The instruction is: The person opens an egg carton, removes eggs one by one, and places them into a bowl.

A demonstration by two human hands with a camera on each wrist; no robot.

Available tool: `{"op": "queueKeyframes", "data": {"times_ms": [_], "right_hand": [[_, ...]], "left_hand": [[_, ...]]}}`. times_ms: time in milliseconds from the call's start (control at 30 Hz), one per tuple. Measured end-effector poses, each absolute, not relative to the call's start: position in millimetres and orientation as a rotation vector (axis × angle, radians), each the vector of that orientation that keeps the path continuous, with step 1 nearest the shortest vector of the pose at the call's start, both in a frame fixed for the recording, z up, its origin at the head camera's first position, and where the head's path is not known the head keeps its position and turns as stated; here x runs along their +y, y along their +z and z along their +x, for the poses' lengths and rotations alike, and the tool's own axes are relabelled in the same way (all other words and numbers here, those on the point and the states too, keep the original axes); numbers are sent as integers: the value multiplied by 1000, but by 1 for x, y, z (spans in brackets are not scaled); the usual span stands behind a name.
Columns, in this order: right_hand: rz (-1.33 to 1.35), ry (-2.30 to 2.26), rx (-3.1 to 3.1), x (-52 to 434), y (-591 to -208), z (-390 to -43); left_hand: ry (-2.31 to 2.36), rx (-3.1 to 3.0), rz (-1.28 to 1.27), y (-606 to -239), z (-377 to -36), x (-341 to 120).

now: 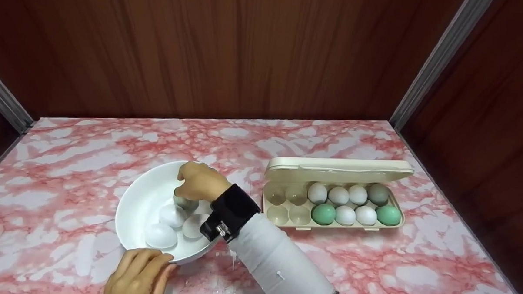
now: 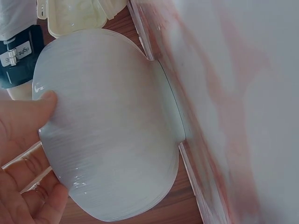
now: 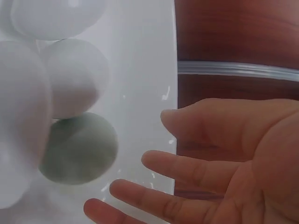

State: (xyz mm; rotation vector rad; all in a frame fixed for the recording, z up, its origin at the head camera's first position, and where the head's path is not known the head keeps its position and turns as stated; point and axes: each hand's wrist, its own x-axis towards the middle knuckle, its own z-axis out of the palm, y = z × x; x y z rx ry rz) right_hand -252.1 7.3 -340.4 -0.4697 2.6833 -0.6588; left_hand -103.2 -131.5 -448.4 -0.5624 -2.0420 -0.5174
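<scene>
My left hand (image 1: 137,273) grips the near rim of a white bowl (image 1: 133,199), its thumb against the outer wall in the left wrist view and its fingers at the rim. Over the bowl's far right side hangs my right hand (image 1: 201,179). Its fingers are spread and hold nothing in the right wrist view, a little apart from a grey-green egg (image 3: 81,149). White eggs (image 1: 160,236) lie beside that egg inside the bowl, and my right wrist partly covers one of them.
An open cream egg carton (image 1: 280,226) stands to the right, its lid (image 1: 339,163) raised at the back. Several white, green and grey-green eggs (image 1: 345,215) fill its right part; the cups at its left end hold none. Brown wood panels (image 1: 256,55) enclose the marbled table (image 1: 87,145).
</scene>
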Motion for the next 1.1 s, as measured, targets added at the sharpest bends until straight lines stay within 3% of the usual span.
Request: {"op": "queueKeyframes", "data": {"times_ms": [367, 767, 1100], "right_hand": [[-458, -845, 2725, 33, -315, -234], [-594, -1223, 2807, 110, -310, -192], [-284, -1252, 2912, 195, -331, -165]], "left_hand": [[-577, -2130, -525, -447, -95, -131], [-518, -2126, -521, -449, -97, -129], [-519, -2205, -492, -441, -93, -128]]}}
